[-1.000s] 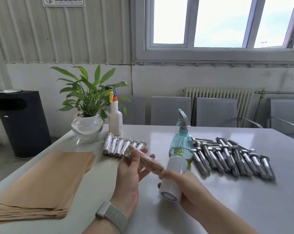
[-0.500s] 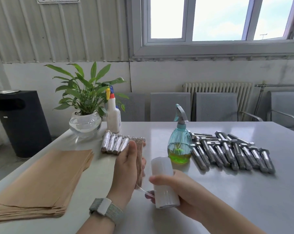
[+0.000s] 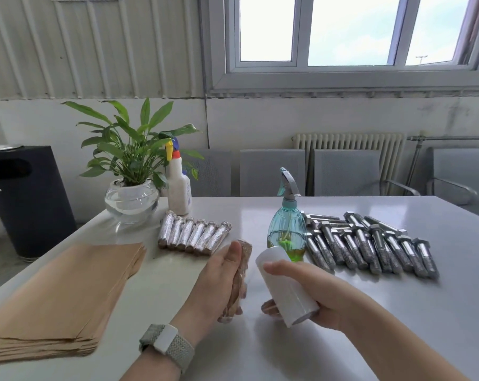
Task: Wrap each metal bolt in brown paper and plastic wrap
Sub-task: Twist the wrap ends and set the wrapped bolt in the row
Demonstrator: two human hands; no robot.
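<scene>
I see the left hand [image 3: 219, 281] grip pinching the paper-wrapped bolt [image 3: 239, 276] upright mid-bench; the right hand [image 3: 312, 292] curls round the plastic wrap roll [image 3: 285, 284] just beside, likely feeding film.

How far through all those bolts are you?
Done: about six wrapped bolts lie in a row by the plant. In hand: the left hand grips a brown-papered bolt, the right hand holds the white plastic-wrap roll. Left: a big pile of bare steel bolts.
</scene>
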